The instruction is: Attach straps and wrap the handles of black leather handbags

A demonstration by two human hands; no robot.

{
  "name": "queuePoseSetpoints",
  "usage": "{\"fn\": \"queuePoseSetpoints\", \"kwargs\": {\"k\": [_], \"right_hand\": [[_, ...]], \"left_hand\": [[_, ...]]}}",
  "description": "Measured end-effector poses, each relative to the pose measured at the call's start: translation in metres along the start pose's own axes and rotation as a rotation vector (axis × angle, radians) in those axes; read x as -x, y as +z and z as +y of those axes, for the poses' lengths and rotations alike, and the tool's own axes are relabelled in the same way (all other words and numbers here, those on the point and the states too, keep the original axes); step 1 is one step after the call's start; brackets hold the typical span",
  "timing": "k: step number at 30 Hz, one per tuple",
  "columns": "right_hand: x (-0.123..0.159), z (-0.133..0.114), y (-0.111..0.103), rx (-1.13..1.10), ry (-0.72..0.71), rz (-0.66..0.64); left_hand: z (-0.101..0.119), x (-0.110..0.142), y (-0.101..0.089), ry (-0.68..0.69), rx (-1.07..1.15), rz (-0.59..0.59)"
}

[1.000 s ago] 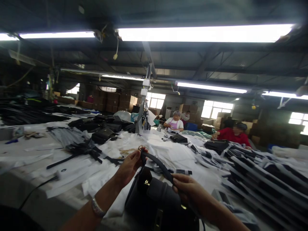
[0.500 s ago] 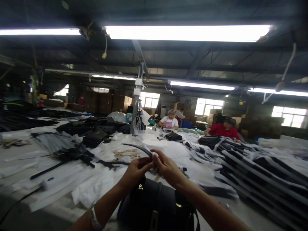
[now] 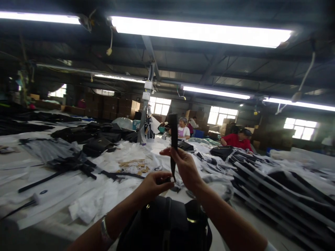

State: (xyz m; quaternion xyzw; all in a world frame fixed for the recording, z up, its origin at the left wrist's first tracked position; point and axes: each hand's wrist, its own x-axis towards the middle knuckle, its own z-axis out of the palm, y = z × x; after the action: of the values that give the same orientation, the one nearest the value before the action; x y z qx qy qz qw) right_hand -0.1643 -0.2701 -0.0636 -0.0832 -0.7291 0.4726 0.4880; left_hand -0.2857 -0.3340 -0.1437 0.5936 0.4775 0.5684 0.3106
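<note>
A black strap stands nearly upright in front of me. My right hand is closed round its middle. My left hand pinches the strap's lower end, where a small metal fitting shows. Below both hands sits a black handbag with gold hardware, at the near edge of the table. A metal bracelet is on my left wrist.
The long worktable is covered with white paper sheets, black straps and black bags. Stacks of wrapped straps lie to the right. Two people sit at the far side: one in white, one in red. A pole rises mid-table.
The strap swung from lying curved and low to standing upright. My right hand rose with it; my left hand stayed low at its bottom end. The view turned slightly.
</note>
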Motion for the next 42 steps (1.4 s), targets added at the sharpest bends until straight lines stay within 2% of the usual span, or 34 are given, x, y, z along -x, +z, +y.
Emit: {"fn": "queuePoseSetpoints", "kwargs": {"k": [2, 4, 6, 8, 10, 13, 16, 19, 22, 25, 28, 33, 37, 42], "right_hand": [[-0.01, -0.009, -0.011, -0.382, 0.02, 0.11], [-0.015, -0.011, -0.028, -0.637, 0.037, 0.306], [-0.012, -0.005, -0.046, -0.752, 0.089, 0.499], [0.001, 0.006, -0.058, -0.773, 0.161, 0.591], [0.02, 0.017, -0.061, -0.741, 0.246, 0.549], [0.051, 0.025, -0.053, -0.638, 0.357, 0.329], [0.072, 0.022, -0.042, -0.402, 0.392, 0.137], [0.081, 0.022, -0.037, -0.105, 0.406, 0.092], [0.082, 0.033, -0.036, 0.0, 0.403, 0.116], [0.08, 0.046, -0.038, -0.063, 0.369, 0.169], [0.08, 0.048, -0.041, -0.126, 0.366, 0.219], [0.083, 0.044, -0.049, -0.427, 0.43, 0.367], [0.085, 0.057, -0.054, -0.665, 0.508, 0.517], [0.084, 0.074, -0.053, -0.755, 0.534, 0.578]], "left_hand": [[0.003, 0.001, 0.004, -0.031, -0.005, -0.029], [0.008, 0.003, 0.005, -0.042, -0.055, -0.003], [0.014, 0.004, 0.005, -0.027, -0.15, 0.059], [0.016, 0.006, 0.004, 0.005, -0.237, 0.109], [0.014, 0.006, 0.005, 0.018, -0.283, 0.122], [0.007, 0.006, 0.007, 0.023, -0.311, 0.122], [0.004, 0.006, 0.009, 0.044, -0.335, 0.132], [0.001, 0.007, 0.008, 0.063, -0.367, 0.122], [-0.003, 0.008, 0.007, 0.049, -0.407, 0.129], [-0.006, 0.007, 0.008, 0.026, -0.429, 0.121], [-0.008, 0.006, 0.01, 0.016, -0.418, 0.068], [-0.006, 0.006, 0.013, 0.043, -0.367, 0.031], [-0.001, 0.007, 0.015, 0.053, -0.323, 0.013], [0.002, 0.008, 0.016, 0.022, -0.212, -0.05]]}}
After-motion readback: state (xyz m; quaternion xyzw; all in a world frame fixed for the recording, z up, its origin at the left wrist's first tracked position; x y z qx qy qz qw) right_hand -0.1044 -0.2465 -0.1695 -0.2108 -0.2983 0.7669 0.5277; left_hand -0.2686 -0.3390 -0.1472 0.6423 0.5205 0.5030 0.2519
